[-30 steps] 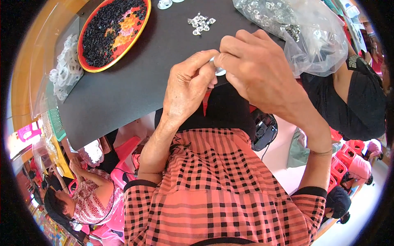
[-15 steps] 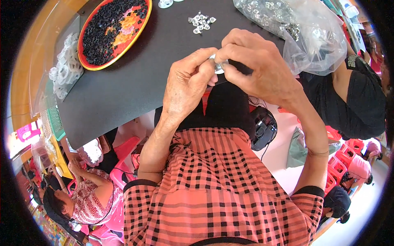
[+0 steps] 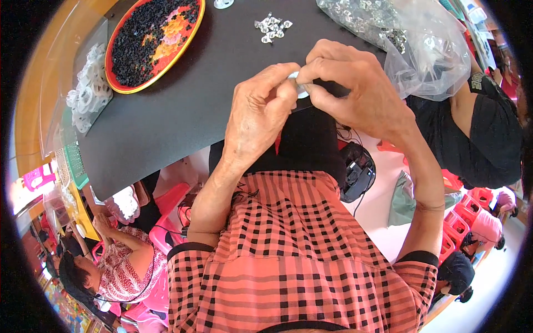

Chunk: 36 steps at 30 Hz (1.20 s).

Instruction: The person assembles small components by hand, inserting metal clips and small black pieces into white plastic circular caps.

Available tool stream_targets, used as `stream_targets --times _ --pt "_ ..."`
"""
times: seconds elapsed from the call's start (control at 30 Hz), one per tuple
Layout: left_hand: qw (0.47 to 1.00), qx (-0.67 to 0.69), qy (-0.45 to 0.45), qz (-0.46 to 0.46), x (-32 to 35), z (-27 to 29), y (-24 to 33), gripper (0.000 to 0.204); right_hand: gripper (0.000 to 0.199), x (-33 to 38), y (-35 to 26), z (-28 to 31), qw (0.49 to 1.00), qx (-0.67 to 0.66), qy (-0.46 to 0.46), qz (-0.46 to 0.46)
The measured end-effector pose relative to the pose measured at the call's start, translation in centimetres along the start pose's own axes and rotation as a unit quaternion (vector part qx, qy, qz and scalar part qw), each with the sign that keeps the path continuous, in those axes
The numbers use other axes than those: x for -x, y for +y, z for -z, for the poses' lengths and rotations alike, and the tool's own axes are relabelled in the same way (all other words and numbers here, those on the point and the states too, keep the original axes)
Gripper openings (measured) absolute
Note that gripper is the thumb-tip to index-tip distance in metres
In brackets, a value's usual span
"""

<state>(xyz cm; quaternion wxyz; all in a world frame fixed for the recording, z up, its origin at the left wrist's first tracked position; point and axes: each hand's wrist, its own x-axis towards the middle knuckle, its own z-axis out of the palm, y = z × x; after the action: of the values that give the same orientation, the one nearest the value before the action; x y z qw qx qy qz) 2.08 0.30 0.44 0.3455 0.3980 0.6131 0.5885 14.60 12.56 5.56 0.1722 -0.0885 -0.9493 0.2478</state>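
Over the near edge of the dark table, my left hand (image 3: 258, 108) and my right hand (image 3: 355, 86) meet, fingertips almost touching. Both are closed on a small whitish, translucent round piece (image 3: 302, 92), pinched between thumbs and forefingers. My fingers cover most of it, so its exact kind does not show. Beyond my hands lies a little pile of clear faceted plastic pieces (image 3: 272, 26). To the left rests a red round tray (image 3: 145, 89) with a yellow rim, filled with many tiny black parts. Near the top edge sits another whitish round piece (image 3: 223, 3).
A clear plastic bag (image 3: 427, 66) of shiny clear pieces lies at the right. Stacked translucent white rings (image 3: 89, 91) stand at the table's left edge. One person in black (image 3: 472, 133) sits close on the right; another in a patterned top (image 3: 130, 266) is at lower left.
Both hands have shifted slightly to the right with the whitish piece between them. Less of the piece shows now. The tray and pile stay where they were.
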Motion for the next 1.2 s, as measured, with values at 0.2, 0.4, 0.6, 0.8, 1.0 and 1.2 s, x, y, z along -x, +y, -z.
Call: stream_targets --times 0.2,0.4,0.6,0.8,1.0,1.2 --pt "0.998 0.052 -0.01 0.04 0.0 0.2 0.5 0.024 0.017 0.4 -0.3 -0.3 0.998 0.04 0.023 0.033" --pt "0.998 0.033 -0.021 0.046 -0.2 0.4 0.7 0.023 0.018 0.5 -0.3 -0.1 0.995 0.077 0.012 0.063" --pt "1.0 0.017 -0.021 0.015 0.0 0.3 -0.1 0.023 0.009 0.0 -0.7 0.1 0.988 0.12 0.007 0.096" --pt "0.999 0.021 -0.016 0.031 0.0 0.2 0.6 0.022 0.018 -0.1 0.5 0.5 0.998 0.009 -0.017 0.058" --pt "0.998 0.047 -0.018 0.035 -0.1 0.3 0.8 0.028 0.028 0.4 -0.2 -0.2 0.997 -0.064 0.038 -0.014" --pt "1.0 0.022 -0.009 -0.001 -0.1 0.2 0.8 0.038 0.038 0.8 -0.9 -2.0 0.994 0.073 0.075 0.005"
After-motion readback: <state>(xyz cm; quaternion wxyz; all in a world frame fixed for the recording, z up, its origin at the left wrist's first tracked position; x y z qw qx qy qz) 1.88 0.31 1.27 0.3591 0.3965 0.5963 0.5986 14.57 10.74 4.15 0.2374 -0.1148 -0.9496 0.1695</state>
